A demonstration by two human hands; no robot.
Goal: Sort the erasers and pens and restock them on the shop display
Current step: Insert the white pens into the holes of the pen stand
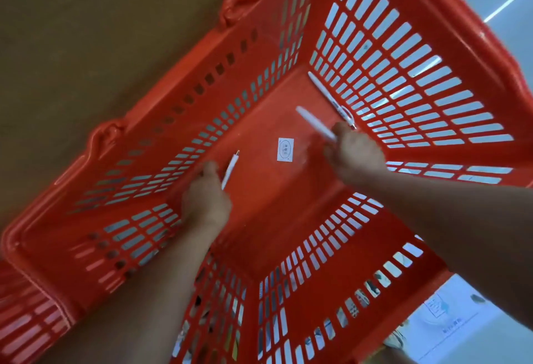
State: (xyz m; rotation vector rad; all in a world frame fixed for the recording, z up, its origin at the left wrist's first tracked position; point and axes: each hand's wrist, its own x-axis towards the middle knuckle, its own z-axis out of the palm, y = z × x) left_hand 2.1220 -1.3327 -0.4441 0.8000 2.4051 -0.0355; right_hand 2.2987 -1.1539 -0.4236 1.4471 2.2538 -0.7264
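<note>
Both of my hands reach down into a red slotted basket (403,54). My left hand (206,199) grips a white pen (230,168) that points up from its fingers. My right hand (353,150) holds a second white pen (314,125), which sticks out to the upper left. A third white pen (326,93) lies on the basket floor along the far right wall. A small white label (285,149) sits on the basket floor between my hands. No eraser is visible.
A brown surface (86,31) lies to the left of the basket. A second red basket (26,314) shows at the lower left corner. A white printed sheet (450,317) lies under the lower right corner.
</note>
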